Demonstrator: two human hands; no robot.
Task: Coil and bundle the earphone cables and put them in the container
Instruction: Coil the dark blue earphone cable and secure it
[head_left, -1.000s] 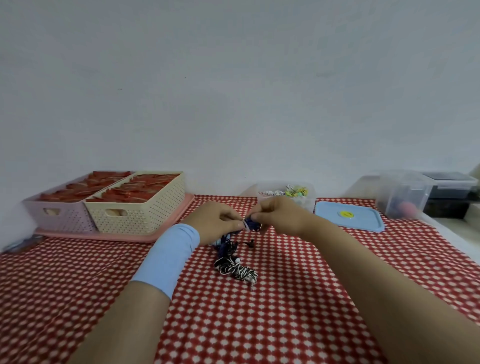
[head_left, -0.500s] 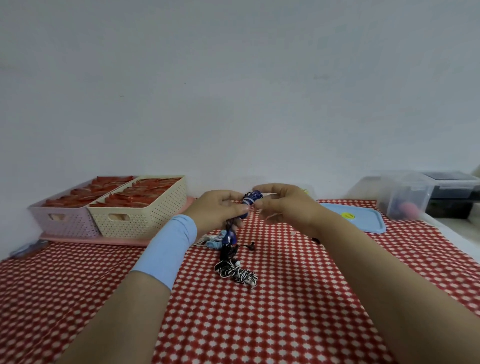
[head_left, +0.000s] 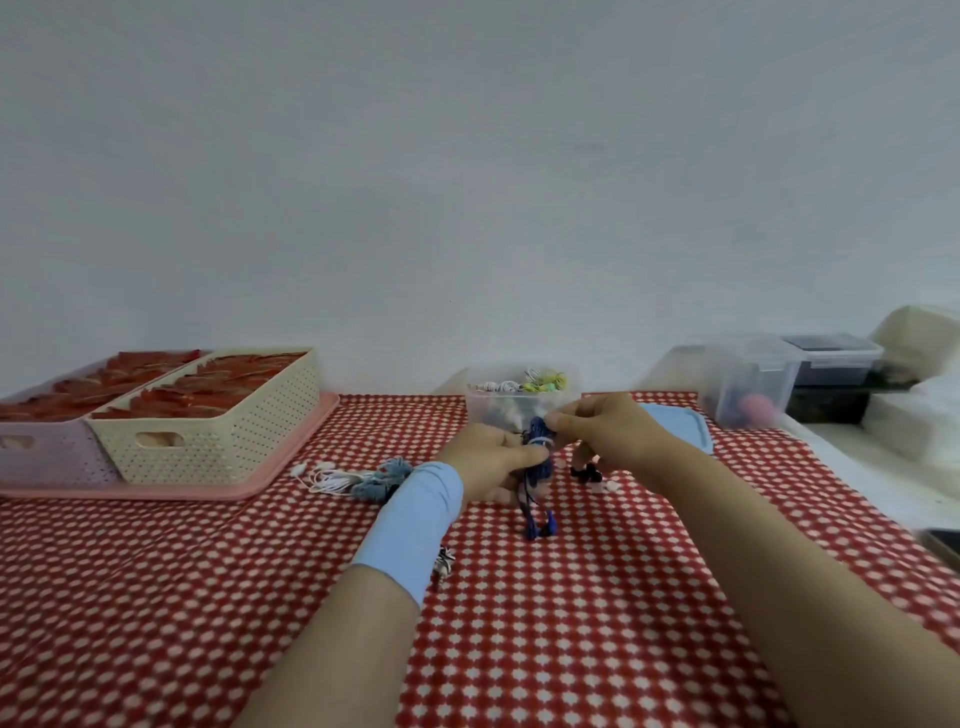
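A coiled dark blue earphone cable (head_left: 539, 457) hangs upright between both hands, its earbuds dangling near the cloth. My left hand (head_left: 491, 462) grips the bundle's middle, and my right hand (head_left: 597, 428) pinches its top. Just behind the hands stands a clear container (head_left: 519, 402) holding several bundled earphones. A light blue and white earphone cable (head_left: 363, 478) lies loose on the cloth to the left. A black-and-white striped cable (head_left: 443, 561) peeks out under my left wrist. Black earphones (head_left: 587, 474) lie below my right hand.
A cream basket (head_left: 218, 421) and a lilac basket (head_left: 47, 447) full of red items stand on a pink tray (head_left: 291, 457) at the left. The blue lid (head_left: 685, 431) lies right of the container. Clear and dark storage boxes (head_left: 748, 384) stand at the far right, past the table edge.
Both hands moved right and toward the container with the blue cable, its loose end now gathered into the bundle. The view shifted, bringing the light blue cable into sight.
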